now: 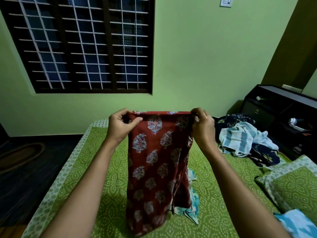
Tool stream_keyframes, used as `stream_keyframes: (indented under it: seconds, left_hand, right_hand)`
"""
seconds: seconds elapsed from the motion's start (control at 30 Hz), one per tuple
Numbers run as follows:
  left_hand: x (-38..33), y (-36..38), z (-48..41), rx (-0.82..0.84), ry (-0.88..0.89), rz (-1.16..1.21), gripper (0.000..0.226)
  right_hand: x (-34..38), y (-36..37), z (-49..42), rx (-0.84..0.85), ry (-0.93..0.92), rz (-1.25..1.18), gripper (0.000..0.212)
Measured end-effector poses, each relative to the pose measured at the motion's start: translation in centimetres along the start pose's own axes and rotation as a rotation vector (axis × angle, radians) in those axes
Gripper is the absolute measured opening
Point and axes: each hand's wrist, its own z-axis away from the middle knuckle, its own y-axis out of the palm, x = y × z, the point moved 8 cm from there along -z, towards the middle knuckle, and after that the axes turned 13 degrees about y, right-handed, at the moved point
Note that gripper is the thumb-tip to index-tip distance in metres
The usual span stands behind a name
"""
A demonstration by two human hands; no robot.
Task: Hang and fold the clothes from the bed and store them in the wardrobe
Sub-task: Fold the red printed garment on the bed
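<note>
Both forearms stretch over the bed [96, 169]. Each grip is clamped on a top corner of the red cloth [154, 162], left hand [120, 126] and right hand [204, 129], with its hem reaching the sheet. Folding seems to be in hand. The next move calls for bringing the corners together evenly. More clothes [243, 138] wait at right.

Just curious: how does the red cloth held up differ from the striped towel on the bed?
The red cloth is dark red with flower prints; the striped towel is pale blue and white. The red cloth hangs straight, pinched at its top corners by the left hand and right hand; the striped towel lies crumpled on dark blue clothes. Both are over the green bedspread.
</note>
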Motion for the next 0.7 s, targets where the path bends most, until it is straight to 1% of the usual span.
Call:
stream_keyframes:
  seconds: [0.03, 0.1, 0.13, 0.17, 0.23, 0.27, 0.37, 0.43, 0.53, 0.63, 0.7]
  left_hand:
    - [-0.1, -0.1, -0.3, 0.019, 0.004, -0.017, 0.028]
    - [0.3, -0.1, -0.6, 0.067, -0.025, -0.09, 0.04]
    - [0.3, -0.4, -0.6, 0.044, -0.015, -0.138, 0.041]
    - [0.0, -0.9, -0.7, -0.018, 0.017, -0.174, 0.039]
    - [-0.7, -1.4, -0.5, -0.161, 0.047, -0.142, 0.033]
    - [-0.7, -1.5, -0.5, -0.196, 0.029, -0.1, 0.03]
    - [0.7, -1.3, 0.0, -0.174, -0.085, -0.053, 0.025]
    - [1.2, -2.0, 0.6, -0.19, -0.104, -0.097, 0.023]
    - [0.2, -3.6, 1.4, -0.298, -0.029, -0.206, 0.017]
    - [-1.9, -4.5, 2.0, -0.407, 0.12, -0.364, 0.016]
    - [-2.4, -4.8, 1.8, -0.416, 0.17, -0.511, 0.016]
  right_hand:
    - [-0.1, 0.2, -0.2, 0.029, 0.014, -0.054, 0.026]
    - [-0.3, 1.1, -0.4, 0.139, 0.066, -0.136, 0.026]
    - [-0.2, 1.2, -0.2, 0.141, 0.063, -0.155, 0.025]
    - [0.2, 1.0, 0.1, 0.089, 0.035, -0.177, 0.024]
    - [1.2, 0.3, 0.9, -0.021, -0.053, -0.218, 0.022]
    - [1.5, 0.4, 1.1, -0.029, -0.062, -0.244, 0.022]
    - [0.8, 1.8, 0.1, 0.074, 0.032, -0.315, 0.02]
    - [0.4, 2.0, 0.0, 0.083, 0.025, -0.34, 0.019]
    - [0.8, 1.7, 1.1, 0.022, -0.018, -0.327, 0.021]
    - [2.4, 0.3, 2.2, -0.112, -0.119, -0.35, 0.02]
    - [2.9, 0.3, 2.1, -0.144, -0.164, -0.373, 0.017]
